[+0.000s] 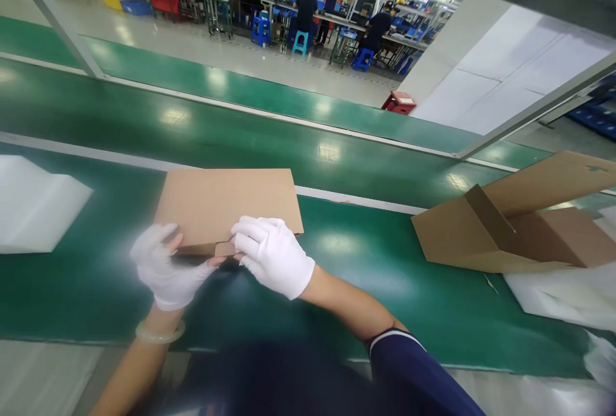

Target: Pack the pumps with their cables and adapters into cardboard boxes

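A flat brown cardboard box (235,201) lies on the green work surface in front of me, its lid down and a small tab (224,249) at its front edge. My left hand (168,268), in a white glove with bare fingertips and smeared by motion, grips the box's front left part, thumb near the tab. My right hand (274,255), gloved the same way, has its fingers over the front edge beside the tab, gripping there. What lies inside the box is hidden.
An opened cardboard box (462,236) stands on the right, beside white foam sheets (563,297). White foam (33,204) lies at the left. Metal posts (55,18) rise from the green belt (269,140). Several people sit or stand at benches far behind.
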Demonstrator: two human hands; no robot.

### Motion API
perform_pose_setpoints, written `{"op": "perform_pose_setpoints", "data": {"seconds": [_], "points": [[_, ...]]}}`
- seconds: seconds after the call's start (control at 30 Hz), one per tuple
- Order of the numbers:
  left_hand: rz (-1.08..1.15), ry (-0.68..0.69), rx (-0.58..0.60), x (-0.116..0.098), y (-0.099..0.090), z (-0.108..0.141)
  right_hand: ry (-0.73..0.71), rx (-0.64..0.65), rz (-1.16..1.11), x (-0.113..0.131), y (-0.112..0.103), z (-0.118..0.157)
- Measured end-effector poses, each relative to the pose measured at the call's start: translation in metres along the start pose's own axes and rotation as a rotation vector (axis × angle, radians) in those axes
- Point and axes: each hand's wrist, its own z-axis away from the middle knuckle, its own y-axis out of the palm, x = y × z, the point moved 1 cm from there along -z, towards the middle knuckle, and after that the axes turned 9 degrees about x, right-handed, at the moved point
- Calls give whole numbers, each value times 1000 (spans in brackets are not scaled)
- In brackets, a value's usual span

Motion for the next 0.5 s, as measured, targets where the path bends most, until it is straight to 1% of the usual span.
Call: {"op": "perform_pose_setpoints", "data": {"seconds": [0.13, 0.23, 0.3, 0.37, 0.43, 0.47, 0.5], "points": [[-15, -28, 30, 1, 3, -3, 79, 44, -36, 0, -1, -5], [-39, -6, 59, 1, 6, -2, 131, 99, -45, 0, -5, -11], [-48, 9, 61, 1, 3, -1, 146, 118, -28, -1, -7, -13], [-25, 7, 68, 1, -4, -4, 130, 100, -12, -3, -6, -13], [23, -20, 134, 2, -15, -18, 88, 62, -17, -6, -5, -11], [42, -39, 213, 3, -18, -30, 65, 49, -24, -8, -3, -10], [54, -72, 318, 6, -20, -45, 49, 42, -29, -9, -2, -9]]}}
